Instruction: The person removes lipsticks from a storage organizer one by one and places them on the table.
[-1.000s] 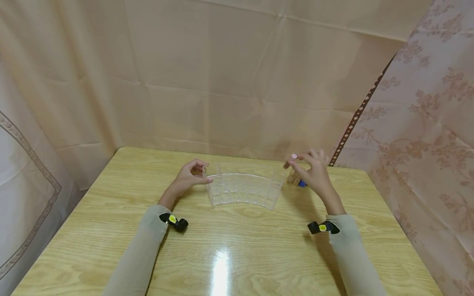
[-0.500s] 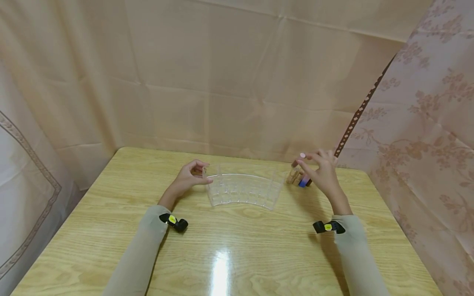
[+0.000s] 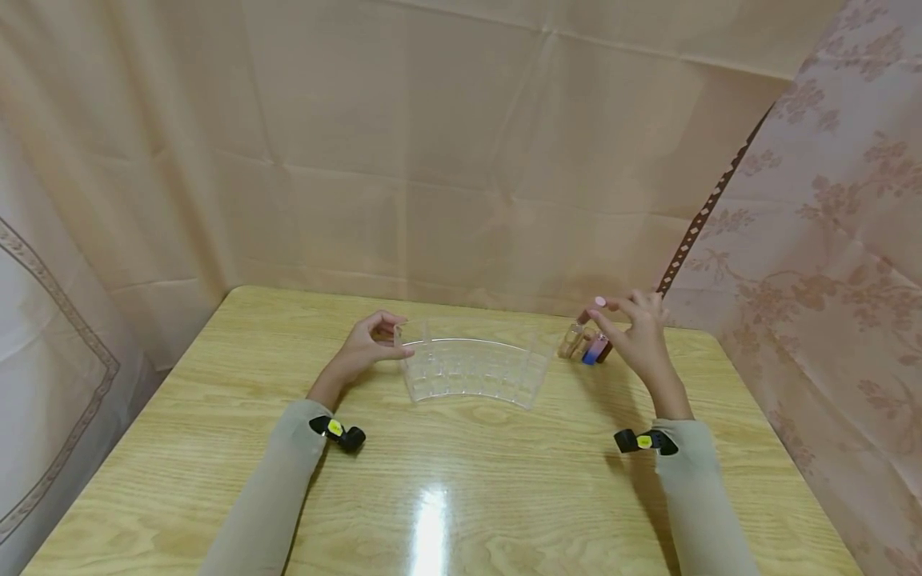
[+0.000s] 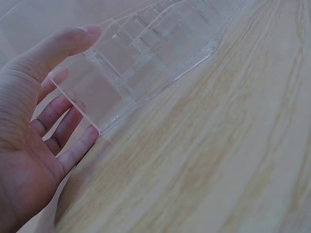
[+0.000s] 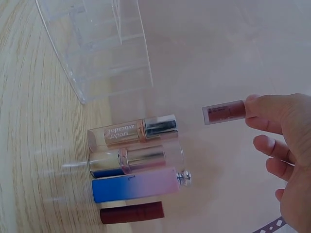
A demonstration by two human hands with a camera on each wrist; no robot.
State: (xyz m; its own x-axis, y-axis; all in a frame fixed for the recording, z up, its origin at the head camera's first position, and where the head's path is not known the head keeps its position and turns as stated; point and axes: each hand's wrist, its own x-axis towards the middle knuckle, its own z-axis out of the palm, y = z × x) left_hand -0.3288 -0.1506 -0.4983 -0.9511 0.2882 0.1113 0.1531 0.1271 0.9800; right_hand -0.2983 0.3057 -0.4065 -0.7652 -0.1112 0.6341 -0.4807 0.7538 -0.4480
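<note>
My left hand grips the left end of a clear acrylic lipstick organizer, thumb on the near side and fingers behind the end wall. In the left wrist view, the organizer shows its transparent compartments. My right hand pinches a small dark-red lipstick tube with a clear end, held in the air above several standing lip tubes. Those are a clear-and-gold tube lettered "avocado", another clear one with a pink ring, a blue-to-pink lipstick and a dark-red tube.
The tubes stand on the wooden table just right of the organizer. A beige curtain hangs behind the table's back edge, and a floral cloth hangs along the right.
My right hand moves rightward with the pinched lipstick tube, from beside the organizer's right end to above the standing tubes, uncovering more of them. The left hand and organizer stay put.
</note>
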